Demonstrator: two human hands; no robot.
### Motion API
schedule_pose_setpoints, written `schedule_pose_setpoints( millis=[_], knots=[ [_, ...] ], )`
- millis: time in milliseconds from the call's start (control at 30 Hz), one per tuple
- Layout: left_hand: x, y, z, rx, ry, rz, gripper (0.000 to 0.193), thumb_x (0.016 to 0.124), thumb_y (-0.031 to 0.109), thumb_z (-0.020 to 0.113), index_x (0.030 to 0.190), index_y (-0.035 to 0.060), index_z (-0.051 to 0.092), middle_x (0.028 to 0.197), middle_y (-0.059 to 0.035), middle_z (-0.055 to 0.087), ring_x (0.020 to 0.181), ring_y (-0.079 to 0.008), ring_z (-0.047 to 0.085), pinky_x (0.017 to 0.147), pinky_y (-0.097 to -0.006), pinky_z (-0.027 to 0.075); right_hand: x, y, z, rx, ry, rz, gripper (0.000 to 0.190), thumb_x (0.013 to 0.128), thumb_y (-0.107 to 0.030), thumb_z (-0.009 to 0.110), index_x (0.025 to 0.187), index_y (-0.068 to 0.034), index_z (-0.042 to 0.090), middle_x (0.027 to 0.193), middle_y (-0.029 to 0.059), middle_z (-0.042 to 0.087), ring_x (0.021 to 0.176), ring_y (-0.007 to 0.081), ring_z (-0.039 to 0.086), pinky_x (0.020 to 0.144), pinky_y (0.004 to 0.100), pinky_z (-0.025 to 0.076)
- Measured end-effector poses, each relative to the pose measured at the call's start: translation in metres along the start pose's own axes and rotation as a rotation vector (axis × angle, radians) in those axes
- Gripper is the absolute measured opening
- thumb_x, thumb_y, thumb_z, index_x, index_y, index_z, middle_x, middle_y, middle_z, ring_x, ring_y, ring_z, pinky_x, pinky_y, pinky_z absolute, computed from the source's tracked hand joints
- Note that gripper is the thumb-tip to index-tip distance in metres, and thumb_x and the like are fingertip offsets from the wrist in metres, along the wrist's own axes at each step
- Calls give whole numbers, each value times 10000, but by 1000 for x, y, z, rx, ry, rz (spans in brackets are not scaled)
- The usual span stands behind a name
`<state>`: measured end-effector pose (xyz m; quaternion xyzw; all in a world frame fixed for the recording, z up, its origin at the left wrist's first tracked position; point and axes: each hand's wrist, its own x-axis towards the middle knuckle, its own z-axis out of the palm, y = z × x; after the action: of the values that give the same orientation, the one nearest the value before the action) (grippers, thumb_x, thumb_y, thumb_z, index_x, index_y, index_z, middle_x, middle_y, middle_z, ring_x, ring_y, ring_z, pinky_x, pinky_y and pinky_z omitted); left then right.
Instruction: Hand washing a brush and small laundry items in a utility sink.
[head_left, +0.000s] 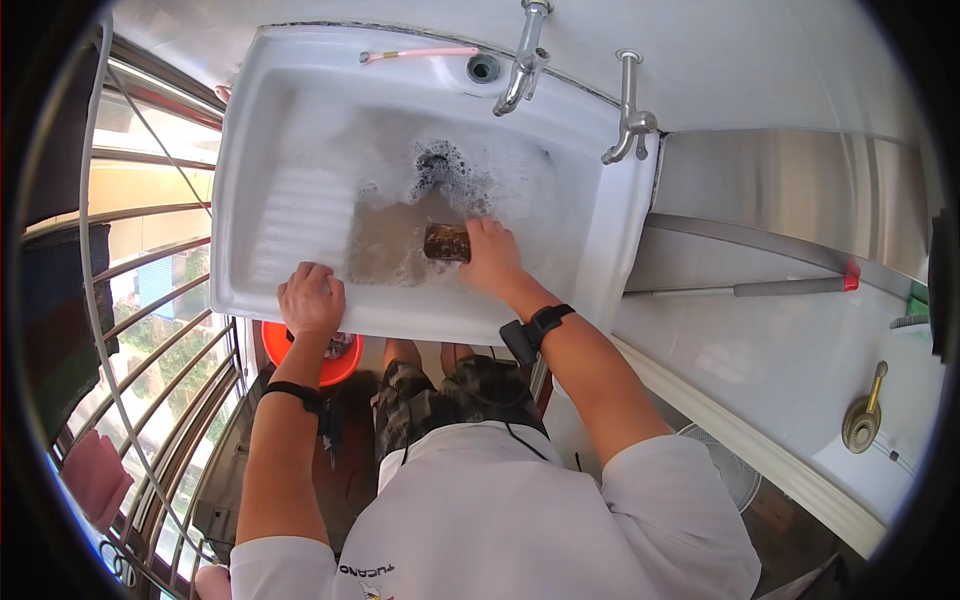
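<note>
A white ceramic laundry sink (615, 225) with a ribbed washboard slope (296, 214) on its left lies before me. Cloudy brownish water (390, 232) stands in its basin, with foam (454, 176) around a dark patch whose nature I cannot tell. My right hand (491, 255) grips the right end of a brown block, apparently a wooden scrubbing brush (445, 242), at the water near the basin's front side. Its underside is hidden. My left hand (311, 298) rests with curled fingers at the sink's front rim, below the washboard; the fingertips are partly hidden.
Two metal taps (525, 71) (628, 120) project above the back rim. A slim pink-handled tool (431, 52) lies on the back ledge beside an overflow hole (483, 69). An orange basin (346, 367) sits below on the left. Window bars (161, 300) line the left side; a grey-handled rod (787, 287) lies right.
</note>
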<state>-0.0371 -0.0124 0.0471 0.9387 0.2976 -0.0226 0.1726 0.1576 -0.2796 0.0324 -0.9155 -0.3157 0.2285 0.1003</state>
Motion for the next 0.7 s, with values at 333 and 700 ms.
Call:
schedule_pose_setpoints(
  millis=[333,700],
  knots=[
    [6,10,3,16,-4,10,131,863,218,622,895,145,727,994,-24,681,965,-252,663,901,-431,462,-41,152,-14,129,224,714,666,766,-275,813,1291,0,507,1243,245,576,1102,427,619,943,513,519],
    [14,23,2,8,-35,-9,147,864,216,617,907,135,731,1008,-35,685,979,-263,662,932,-426,459,29,113,74,666,149,558,477,894,-276,720,1273,-8,612,1246,247,672,1164,437,639,975,481,515]
  ],
)
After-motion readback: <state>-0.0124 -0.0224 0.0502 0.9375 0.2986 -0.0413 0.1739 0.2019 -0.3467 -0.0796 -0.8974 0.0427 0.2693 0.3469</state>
